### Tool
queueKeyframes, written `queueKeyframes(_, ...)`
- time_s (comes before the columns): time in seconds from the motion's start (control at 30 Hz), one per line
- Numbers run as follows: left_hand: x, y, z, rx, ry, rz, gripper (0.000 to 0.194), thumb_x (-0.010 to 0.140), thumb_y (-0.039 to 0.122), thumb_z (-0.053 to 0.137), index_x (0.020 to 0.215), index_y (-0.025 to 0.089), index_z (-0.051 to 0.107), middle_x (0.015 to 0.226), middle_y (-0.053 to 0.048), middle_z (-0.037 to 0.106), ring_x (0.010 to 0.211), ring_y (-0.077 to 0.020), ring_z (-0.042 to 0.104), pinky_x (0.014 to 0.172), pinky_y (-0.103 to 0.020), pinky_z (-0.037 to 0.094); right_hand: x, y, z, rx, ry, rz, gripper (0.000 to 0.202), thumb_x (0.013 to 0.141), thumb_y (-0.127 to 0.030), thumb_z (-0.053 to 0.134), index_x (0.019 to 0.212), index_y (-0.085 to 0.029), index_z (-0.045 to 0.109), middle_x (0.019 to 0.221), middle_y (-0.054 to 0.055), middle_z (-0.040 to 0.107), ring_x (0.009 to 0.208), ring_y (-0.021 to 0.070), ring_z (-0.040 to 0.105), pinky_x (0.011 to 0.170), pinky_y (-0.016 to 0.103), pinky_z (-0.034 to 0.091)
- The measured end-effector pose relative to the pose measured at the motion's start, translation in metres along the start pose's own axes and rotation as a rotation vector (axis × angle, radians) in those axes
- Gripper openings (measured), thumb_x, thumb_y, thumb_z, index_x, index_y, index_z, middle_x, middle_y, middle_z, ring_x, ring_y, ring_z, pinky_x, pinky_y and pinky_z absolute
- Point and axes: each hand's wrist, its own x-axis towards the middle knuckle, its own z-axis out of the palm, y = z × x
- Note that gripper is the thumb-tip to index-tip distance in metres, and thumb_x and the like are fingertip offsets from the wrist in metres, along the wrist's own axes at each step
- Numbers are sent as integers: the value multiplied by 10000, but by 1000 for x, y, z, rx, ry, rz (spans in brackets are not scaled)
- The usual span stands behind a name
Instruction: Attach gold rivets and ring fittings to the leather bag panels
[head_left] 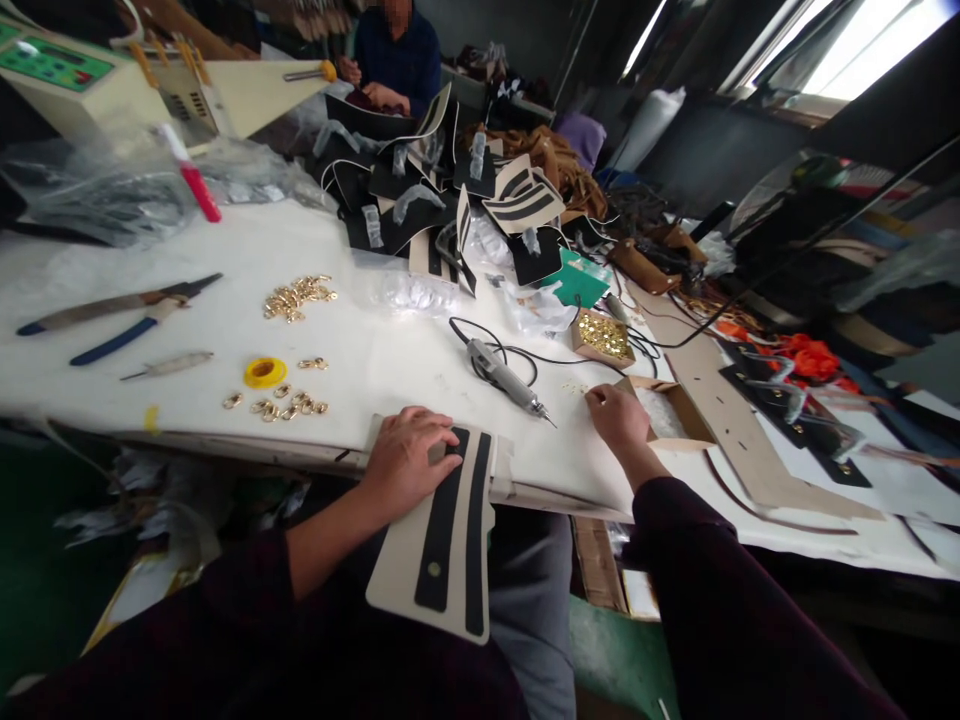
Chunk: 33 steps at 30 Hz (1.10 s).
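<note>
My left hand (412, 460) lies on the upper end of a cream panel (397, 565) with two black stripes, its fingers spread apart over it. The panel hangs over the table's front edge above my lap, with a small round piece on one stripe. My right hand (619, 420) is on the table beside some tiny gold pieces (574, 387), its fingers bent together; whether anything is between the fingertips is too small to tell. Between and beyond my hands lies a grey corded rotary tool (508, 378), its thin tip pointing at my right hand.
Beyond stand a box of gold studs (602, 337) and an open cardboard box (682, 412). At left lie pliers (120, 310), a yellow ring (265, 372) and gold clasps (296, 298). Black panels (390, 180) pile up at the back, near another person (397, 60).
</note>
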Motion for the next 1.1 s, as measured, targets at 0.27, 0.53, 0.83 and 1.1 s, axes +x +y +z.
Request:
queueKeyframes(0.27,0,0,1,10,10,10,137,828,261,826,943,293,758,1261,-2,779,1267,-317,591,1029,-516,464,-55,-42,-33,442,-122,-47,382,1012,-453,492,1136,-169,716,918,82,741,830,216,685,709,290,503)
queueKeyframes(0.53,1,-1,0,41,-8,33,156,841,273,814,984,278,752,1284,-34,767,1261,-326,599,1020,-524,478,-151,-150,-38,858,-478,-478,137,978,-280,637,916,-208,736,924,14,686,887,166,640,837,279,478)
queueKeyframes(0.83,0,-1,0,26,6,23,126,875,282,791,994,261,757,1282,-38,769,1263,-330,604,1012,-535,486,-147,-160,-24,755,-428,-460,103,951,-187,689,927,-225,782,950,21,731,919,185,679,848,302,477)
queueKeyframes(1.1,0,-1,1,17,11,28,135,876,290,795,1002,256,760,1274,-43,772,1257,-331,611,1012,-543,494,-145,-167,-27,692,-440,-359,103,869,-175,725,875,-234,809,898,12,789,850,196,706,769,300,486)
